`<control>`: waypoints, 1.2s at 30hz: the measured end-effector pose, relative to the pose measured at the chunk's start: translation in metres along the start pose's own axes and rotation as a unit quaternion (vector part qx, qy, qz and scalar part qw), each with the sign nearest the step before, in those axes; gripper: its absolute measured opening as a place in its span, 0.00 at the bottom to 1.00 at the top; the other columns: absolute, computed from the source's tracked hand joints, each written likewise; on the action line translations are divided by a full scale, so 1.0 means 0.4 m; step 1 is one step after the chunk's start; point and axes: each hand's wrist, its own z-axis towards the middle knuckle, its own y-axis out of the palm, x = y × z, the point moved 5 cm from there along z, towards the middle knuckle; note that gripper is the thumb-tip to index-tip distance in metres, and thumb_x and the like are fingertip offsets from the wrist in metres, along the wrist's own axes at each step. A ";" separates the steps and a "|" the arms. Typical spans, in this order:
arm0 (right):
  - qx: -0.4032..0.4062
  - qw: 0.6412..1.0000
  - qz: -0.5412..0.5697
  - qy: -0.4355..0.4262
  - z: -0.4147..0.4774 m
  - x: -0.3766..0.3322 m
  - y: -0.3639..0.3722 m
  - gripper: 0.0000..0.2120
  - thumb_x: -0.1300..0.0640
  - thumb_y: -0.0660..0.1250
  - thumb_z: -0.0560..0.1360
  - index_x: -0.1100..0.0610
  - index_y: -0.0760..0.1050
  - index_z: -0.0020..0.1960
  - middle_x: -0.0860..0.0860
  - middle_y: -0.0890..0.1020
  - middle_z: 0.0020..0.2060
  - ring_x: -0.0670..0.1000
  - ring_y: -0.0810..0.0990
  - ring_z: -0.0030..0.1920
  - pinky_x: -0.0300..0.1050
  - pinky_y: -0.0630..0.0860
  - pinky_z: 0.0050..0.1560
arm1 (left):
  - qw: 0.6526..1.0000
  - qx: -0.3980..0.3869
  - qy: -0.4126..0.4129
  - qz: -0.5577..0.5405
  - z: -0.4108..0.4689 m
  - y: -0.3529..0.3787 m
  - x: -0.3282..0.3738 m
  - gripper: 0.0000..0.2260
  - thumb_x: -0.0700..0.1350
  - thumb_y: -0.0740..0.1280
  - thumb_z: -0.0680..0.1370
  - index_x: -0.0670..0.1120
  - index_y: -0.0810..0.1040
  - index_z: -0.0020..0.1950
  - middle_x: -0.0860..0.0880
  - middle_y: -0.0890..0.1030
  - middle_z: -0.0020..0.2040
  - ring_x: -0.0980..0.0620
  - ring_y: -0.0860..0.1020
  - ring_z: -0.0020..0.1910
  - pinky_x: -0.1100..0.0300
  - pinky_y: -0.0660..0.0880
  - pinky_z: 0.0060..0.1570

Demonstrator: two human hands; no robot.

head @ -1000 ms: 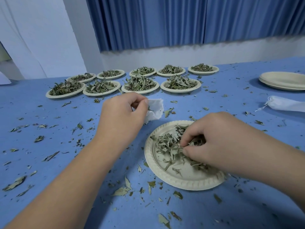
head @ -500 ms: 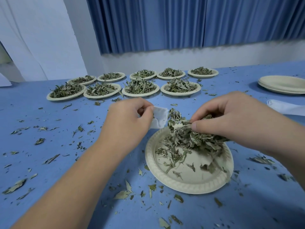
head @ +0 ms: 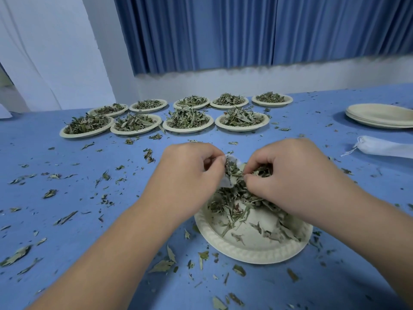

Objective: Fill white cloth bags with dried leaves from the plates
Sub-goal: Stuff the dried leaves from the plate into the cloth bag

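Soft, cool light fills the room, giving everything a blue cast. The bench (head: 125, 157) is evenly bright. Shadows are faint and fall leftward: a broad one beside the plate stack (head: 380, 113), a thin one under the near plate (head: 252, 253). Leaves (head: 232, 173) between the left hand (head: 190, 173) and right hand (head: 290, 175) look smeared. The wide lens bows the curtain (head: 245, 32) hem and stretches the lower corners.

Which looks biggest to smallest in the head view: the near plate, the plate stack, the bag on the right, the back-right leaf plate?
1. near plate, though nearest the camera.
2. plate stack and bag: alike, both cut off by the picture edge, so unranked.
3. back-right leaf plate, though farthest away.
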 end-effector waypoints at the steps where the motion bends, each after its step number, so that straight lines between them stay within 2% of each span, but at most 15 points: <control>1: 0.003 1.000 -0.009 -0.004 -0.001 -0.002 0.002 0.05 0.54 0.70 0.68 0.46 0.80 0.34 0.41 0.78 0.26 0.37 0.75 0.33 0.26 0.70 0.36 | 1.000 -0.001 0.000 0.000 0.000 0.000 0.001 0.07 0.44 0.68 0.76 0.50 0.85 0.41 0.63 0.78 0.33 0.65 0.74 0.29 0.75 0.66 0.30; 3: -0.004 1.000 -0.024 -0.011 -0.002 -0.007 0.007 0.05 0.54 0.69 0.68 0.46 0.80 0.35 0.44 0.81 0.30 0.43 0.77 0.34 0.33 0.73 0.40 | 1.000 -0.001 -0.001 0.000 0.000 0.000 0.002 0.07 0.44 0.68 0.76 0.49 0.85 0.42 0.63 0.78 0.33 0.65 0.74 0.29 0.75 0.66 0.30; 5: -0.015 0.999 -0.033 -0.018 -0.006 -0.014 0.011 0.04 0.54 0.69 0.68 0.46 0.80 0.35 0.45 0.82 0.32 0.46 0.79 0.35 0.38 0.75 0.36 | 1.000 0.004 -0.001 0.000 -0.002 -0.002 0.001 0.07 0.44 0.68 0.77 0.49 0.85 0.43 0.61 0.78 0.32 0.65 0.73 0.28 0.74 0.66 0.29; 8: -0.012 0.998 -0.051 -0.024 -0.008 -0.020 0.009 0.04 0.54 0.68 0.68 0.47 0.81 0.36 0.45 0.82 0.33 0.48 0.80 0.36 0.44 0.78 0.39 | 1.000 0.008 -0.001 -0.003 -0.002 -0.004 0.000 0.07 0.44 0.68 0.77 0.49 0.85 0.43 0.59 0.78 0.29 0.64 0.73 0.27 0.74 0.66 0.29; 13: 0.024 0.997 -0.060 -0.029 -0.008 -0.025 0.003 0.04 0.53 0.68 0.69 0.47 0.81 0.37 0.45 0.81 0.33 0.47 0.79 0.37 0.46 0.77 0.42 | 1.000 -0.007 0.005 -0.015 -0.005 0.003 0.007 0.06 0.44 0.69 0.76 0.51 0.86 0.44 0.64 0.79 0.29 0.65 0.75 0.30 0.73 0.69 0.31; 17: 0.022 0.997 -0.071 -0.026 -0.011 -0.029 0.010 0.04 0.53 0.67 0.70 0.48 0.81 0.39 0.45 0.79 0.34 0.46 0.77 0.38 0.45 0.76 0.42 | 0.999 -0.024 -0.003 -0.040 -0.007 0.010 0.010 0.06 0.44 0.70 0.75 0.53 0.86 0.44 0.61 0.80 0.33 0.64 0.75 0.30 0.74 0.68 0.31; 21: 0.000 0.996 -0.090 -0.025 -0.011 -0.033 0.012 0.05 0.52 0.66 0.71 0.47 0.81 0.41 0.45 0.78 0.37 0.47 0.76 0.41 0.46 0.76 0.43 | 0.997 -0.031 -0.020 -0.067 -0.008 0.009 0.009 0.08 0.44 0.69 0.76 0.57 0.83 0.40 0.58 0.81 0.33 0.57 0.78 0.31 0.67 0.72 0.31; 30: 0.026 0.990 -0.129 -0.054 -0.015 -0.050 0.011 0.09 0.53 0.62 0.74 0.50 0.81 0.45 0.48 0.76 0.41 0.53 0.77 0.43 0.47 0.76 0.43 | 0.989 -0.051 -0.066 -0.121 -0.011 0.018 0.013 0.10 0.43 0.69 0.75 0.56 0.85 0.39 0.57 0.83 0.32 0.56 0.80 0.33 0.63 0.76 0.36; 33: 0.018 0.990 -0.131 -0.053 -0.012 -0.050 0.022 0.08 0.53 0.62 0.75 0.48 0.81 0.47 0.47 0.74 0.41 0.52 0.77 0.43 0.45 0.75 0.41 | 0.981 -0.059 -0.080 -0.167 -0.013 0.022 0.018 0.11 0.40 0.69 0.75 0.54 0.85 0.37 0.55 0.83 0.31 0.61 0.79 0.30 0.67 0.75 0.32; 36: 0.033 0.991 -0.117 -0.059 -0.015 -0.051 0.019 0.08 0.51 0.62 0.76 0.48 0.79 0.49 0.47 0.75 0.42 0.51 0.77 0.44 0.44 0.74 0.42 | 0.970 -0.048 -0.101 -0.214 -0.012 0.020 0.017 0.11 0.39 0.68 0.76 0.50 0.86 0.36 0.55 0.80 0.27 0.64 0.73 0.23 0.73 0.67 0.25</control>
